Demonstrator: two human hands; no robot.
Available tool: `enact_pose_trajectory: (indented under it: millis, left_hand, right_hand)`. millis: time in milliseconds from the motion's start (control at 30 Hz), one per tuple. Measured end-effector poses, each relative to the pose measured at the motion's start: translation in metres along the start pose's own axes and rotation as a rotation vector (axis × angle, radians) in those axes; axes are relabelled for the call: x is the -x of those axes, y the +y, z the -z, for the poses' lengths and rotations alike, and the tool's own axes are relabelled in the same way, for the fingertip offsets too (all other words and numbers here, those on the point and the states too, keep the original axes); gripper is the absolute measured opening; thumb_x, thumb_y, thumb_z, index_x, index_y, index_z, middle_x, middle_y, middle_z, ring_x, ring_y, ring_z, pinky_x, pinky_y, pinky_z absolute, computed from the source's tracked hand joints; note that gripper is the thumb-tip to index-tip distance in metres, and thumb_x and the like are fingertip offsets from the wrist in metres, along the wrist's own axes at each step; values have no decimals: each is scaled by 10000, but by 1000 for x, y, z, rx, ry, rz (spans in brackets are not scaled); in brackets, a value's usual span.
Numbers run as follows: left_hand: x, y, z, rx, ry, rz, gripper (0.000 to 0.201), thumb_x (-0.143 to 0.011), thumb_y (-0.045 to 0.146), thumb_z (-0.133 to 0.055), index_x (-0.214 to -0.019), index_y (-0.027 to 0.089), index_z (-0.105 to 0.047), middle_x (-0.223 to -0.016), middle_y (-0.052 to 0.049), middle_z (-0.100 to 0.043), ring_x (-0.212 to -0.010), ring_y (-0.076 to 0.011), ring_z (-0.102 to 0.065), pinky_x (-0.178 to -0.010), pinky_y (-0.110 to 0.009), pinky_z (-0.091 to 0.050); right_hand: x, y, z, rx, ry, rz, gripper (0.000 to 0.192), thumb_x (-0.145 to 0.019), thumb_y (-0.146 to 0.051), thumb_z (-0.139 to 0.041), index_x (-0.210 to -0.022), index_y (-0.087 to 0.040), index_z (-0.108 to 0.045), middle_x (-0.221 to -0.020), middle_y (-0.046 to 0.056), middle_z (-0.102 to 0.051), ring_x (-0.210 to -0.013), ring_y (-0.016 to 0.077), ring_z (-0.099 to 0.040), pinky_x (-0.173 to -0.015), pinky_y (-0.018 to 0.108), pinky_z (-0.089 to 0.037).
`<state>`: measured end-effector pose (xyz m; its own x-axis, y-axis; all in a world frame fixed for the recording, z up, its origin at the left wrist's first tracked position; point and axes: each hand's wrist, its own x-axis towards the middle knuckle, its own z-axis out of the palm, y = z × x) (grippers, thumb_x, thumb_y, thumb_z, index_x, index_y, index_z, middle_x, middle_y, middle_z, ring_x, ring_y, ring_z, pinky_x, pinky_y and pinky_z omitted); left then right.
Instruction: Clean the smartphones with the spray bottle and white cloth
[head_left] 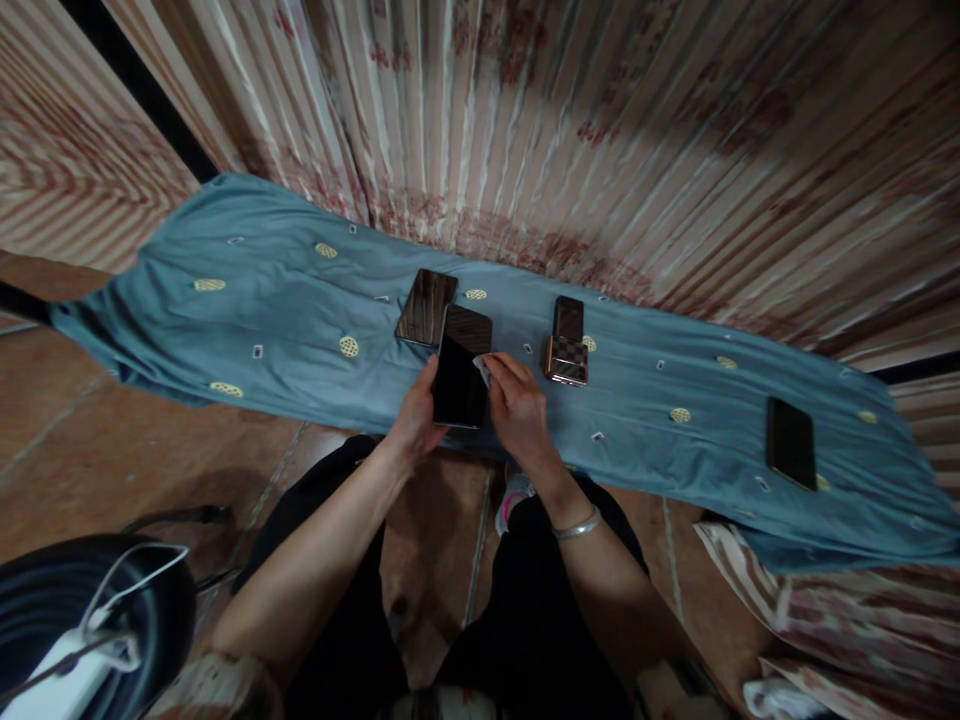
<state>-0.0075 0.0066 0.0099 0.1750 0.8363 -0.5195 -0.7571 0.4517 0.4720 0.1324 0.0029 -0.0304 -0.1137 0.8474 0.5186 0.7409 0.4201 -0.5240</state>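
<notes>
My left hand (417,415) grips a dark smartphone (459,375) by its lower left edge, its black face turned up. In my right hand (519,402) a small white cloth or tissue (482,368) is pinched, pressed near the phone's right edge. Partly behind the held phone, another dark, shiny phone (426,307) lies flat on the cloth. To the right of my right hand is a folding phone (568,360) with a checkered, rose-gold-edged case, touching a dark, flat piece (569,318) just beyond it.
A blue-green cloth with yellow prints (300,320) covers the long, narrow surface. Another black phone (790,442) lies at its right end. Pleated, patterned curtains (525,130) hang behind. At lower left, a black coil (150,590) and a white power strip (64,670) are on the floor.
</notes>
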Motion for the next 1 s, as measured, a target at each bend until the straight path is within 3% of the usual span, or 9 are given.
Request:
enact_pose_trajectory:
  millis: [267,600,1000]
  left_hand:
    - [-8,5,4,35,37,-14,426,-987,351,-438,-1218,86,-679,-1006,-107,-778,-925,-240,-737,-915,-382,-565]
    - [-4,1,0,11,33,4,409,-1002,308,-401,-1235,110,-672,-972,-90,-786,-927,-226,-740,-923,-364,-562]
    - [-5,11,0,7,35,-34,479,-1012,360,-351,-1220,70,-670,-988,-114,-778,-958,-238,-729,-943,-373,-548]
  right_hand:
    - [4,-7,-5,29,-12,111,381,-981,-123,-383,-1207,-175,-685,-1129,101,-719,-1081,224,-647,-995,387,-529]
    - [1,0,0,79,1,64,404,-980,-122,-375,-1236,-200,-679,-1233,102,-682,-1124,226,-637,-1017,418,-516]
    - [9,-17,0,46,-95,108,414,-982,-93,-361,-1249,-159,-670,-1231,135,-683,-1141,251,-622,-1061,455,-488]
